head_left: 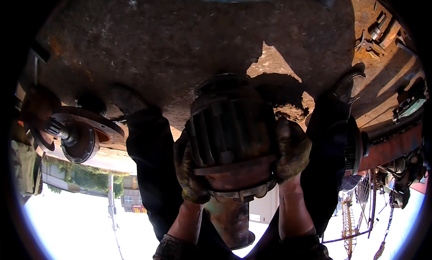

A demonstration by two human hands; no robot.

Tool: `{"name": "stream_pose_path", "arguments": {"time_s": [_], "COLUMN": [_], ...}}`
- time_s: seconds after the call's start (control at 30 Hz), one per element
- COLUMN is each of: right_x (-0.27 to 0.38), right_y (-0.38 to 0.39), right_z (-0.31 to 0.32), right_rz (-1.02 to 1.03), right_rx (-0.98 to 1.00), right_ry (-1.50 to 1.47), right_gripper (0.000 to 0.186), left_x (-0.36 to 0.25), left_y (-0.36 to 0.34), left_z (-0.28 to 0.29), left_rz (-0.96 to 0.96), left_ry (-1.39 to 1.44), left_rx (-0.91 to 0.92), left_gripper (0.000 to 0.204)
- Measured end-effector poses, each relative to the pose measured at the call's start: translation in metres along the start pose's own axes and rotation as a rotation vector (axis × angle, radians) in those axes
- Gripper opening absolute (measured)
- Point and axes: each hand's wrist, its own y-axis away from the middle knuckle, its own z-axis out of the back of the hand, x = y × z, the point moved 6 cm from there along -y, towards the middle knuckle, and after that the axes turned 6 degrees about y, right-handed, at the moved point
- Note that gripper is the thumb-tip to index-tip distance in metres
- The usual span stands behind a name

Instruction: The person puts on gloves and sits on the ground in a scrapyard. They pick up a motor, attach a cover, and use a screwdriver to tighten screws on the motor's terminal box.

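cupping the dark ribbed housing (231,129) between gloved left hand (191,170) and gloved right hand (292,150), pressing inward on opposite flanks; holding it inside the grip, about equally near either hand, aiming its long axis away from the forearms (294,208), toward stained ground (148,44) beyond.

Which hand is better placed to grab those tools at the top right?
Probably the right hand: it's nearer the tools, on that side of the ribbed metal part. The left hand is on the far side. Both hands hold the part, though.
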Motion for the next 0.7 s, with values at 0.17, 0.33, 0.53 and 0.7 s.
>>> {"name": "stream_pose_path", "arguments": {"time_s": [0.17,0.33,0.53,0.7], "right_x": [0.005,0.006,0.009,0.012], "right_y": [-0.002,-0.005,0.000,-0.004], "right_z": [0.005,0.005,0.008,0.003], "right_rz": [-0.031,-0.055,-0.124,-0.075], "right_rx": [-0.053,0.007,-0.086,0.005], "right_ry": [0.051,0.206,0.124,-0.016], "right_gripper": [0.031,0.040,0.044,0.042], "left_x": [-0.019,-0.024,-0.042,-0.023], "left_y": [-0.003,-0.001,-0.005,-0.009], "left_z": [-0.016,-0.009,-0.019,-0.010], "left_rz": [-0.230,-0.240,-0.216,-0.081], "left_ry": [-0.430,-0.453,-0.563,-0.190], "left_rx": [0.098,0.121,0.126,0.047], "left_gripper": [0.043,0.047,0.052,0.058]}}
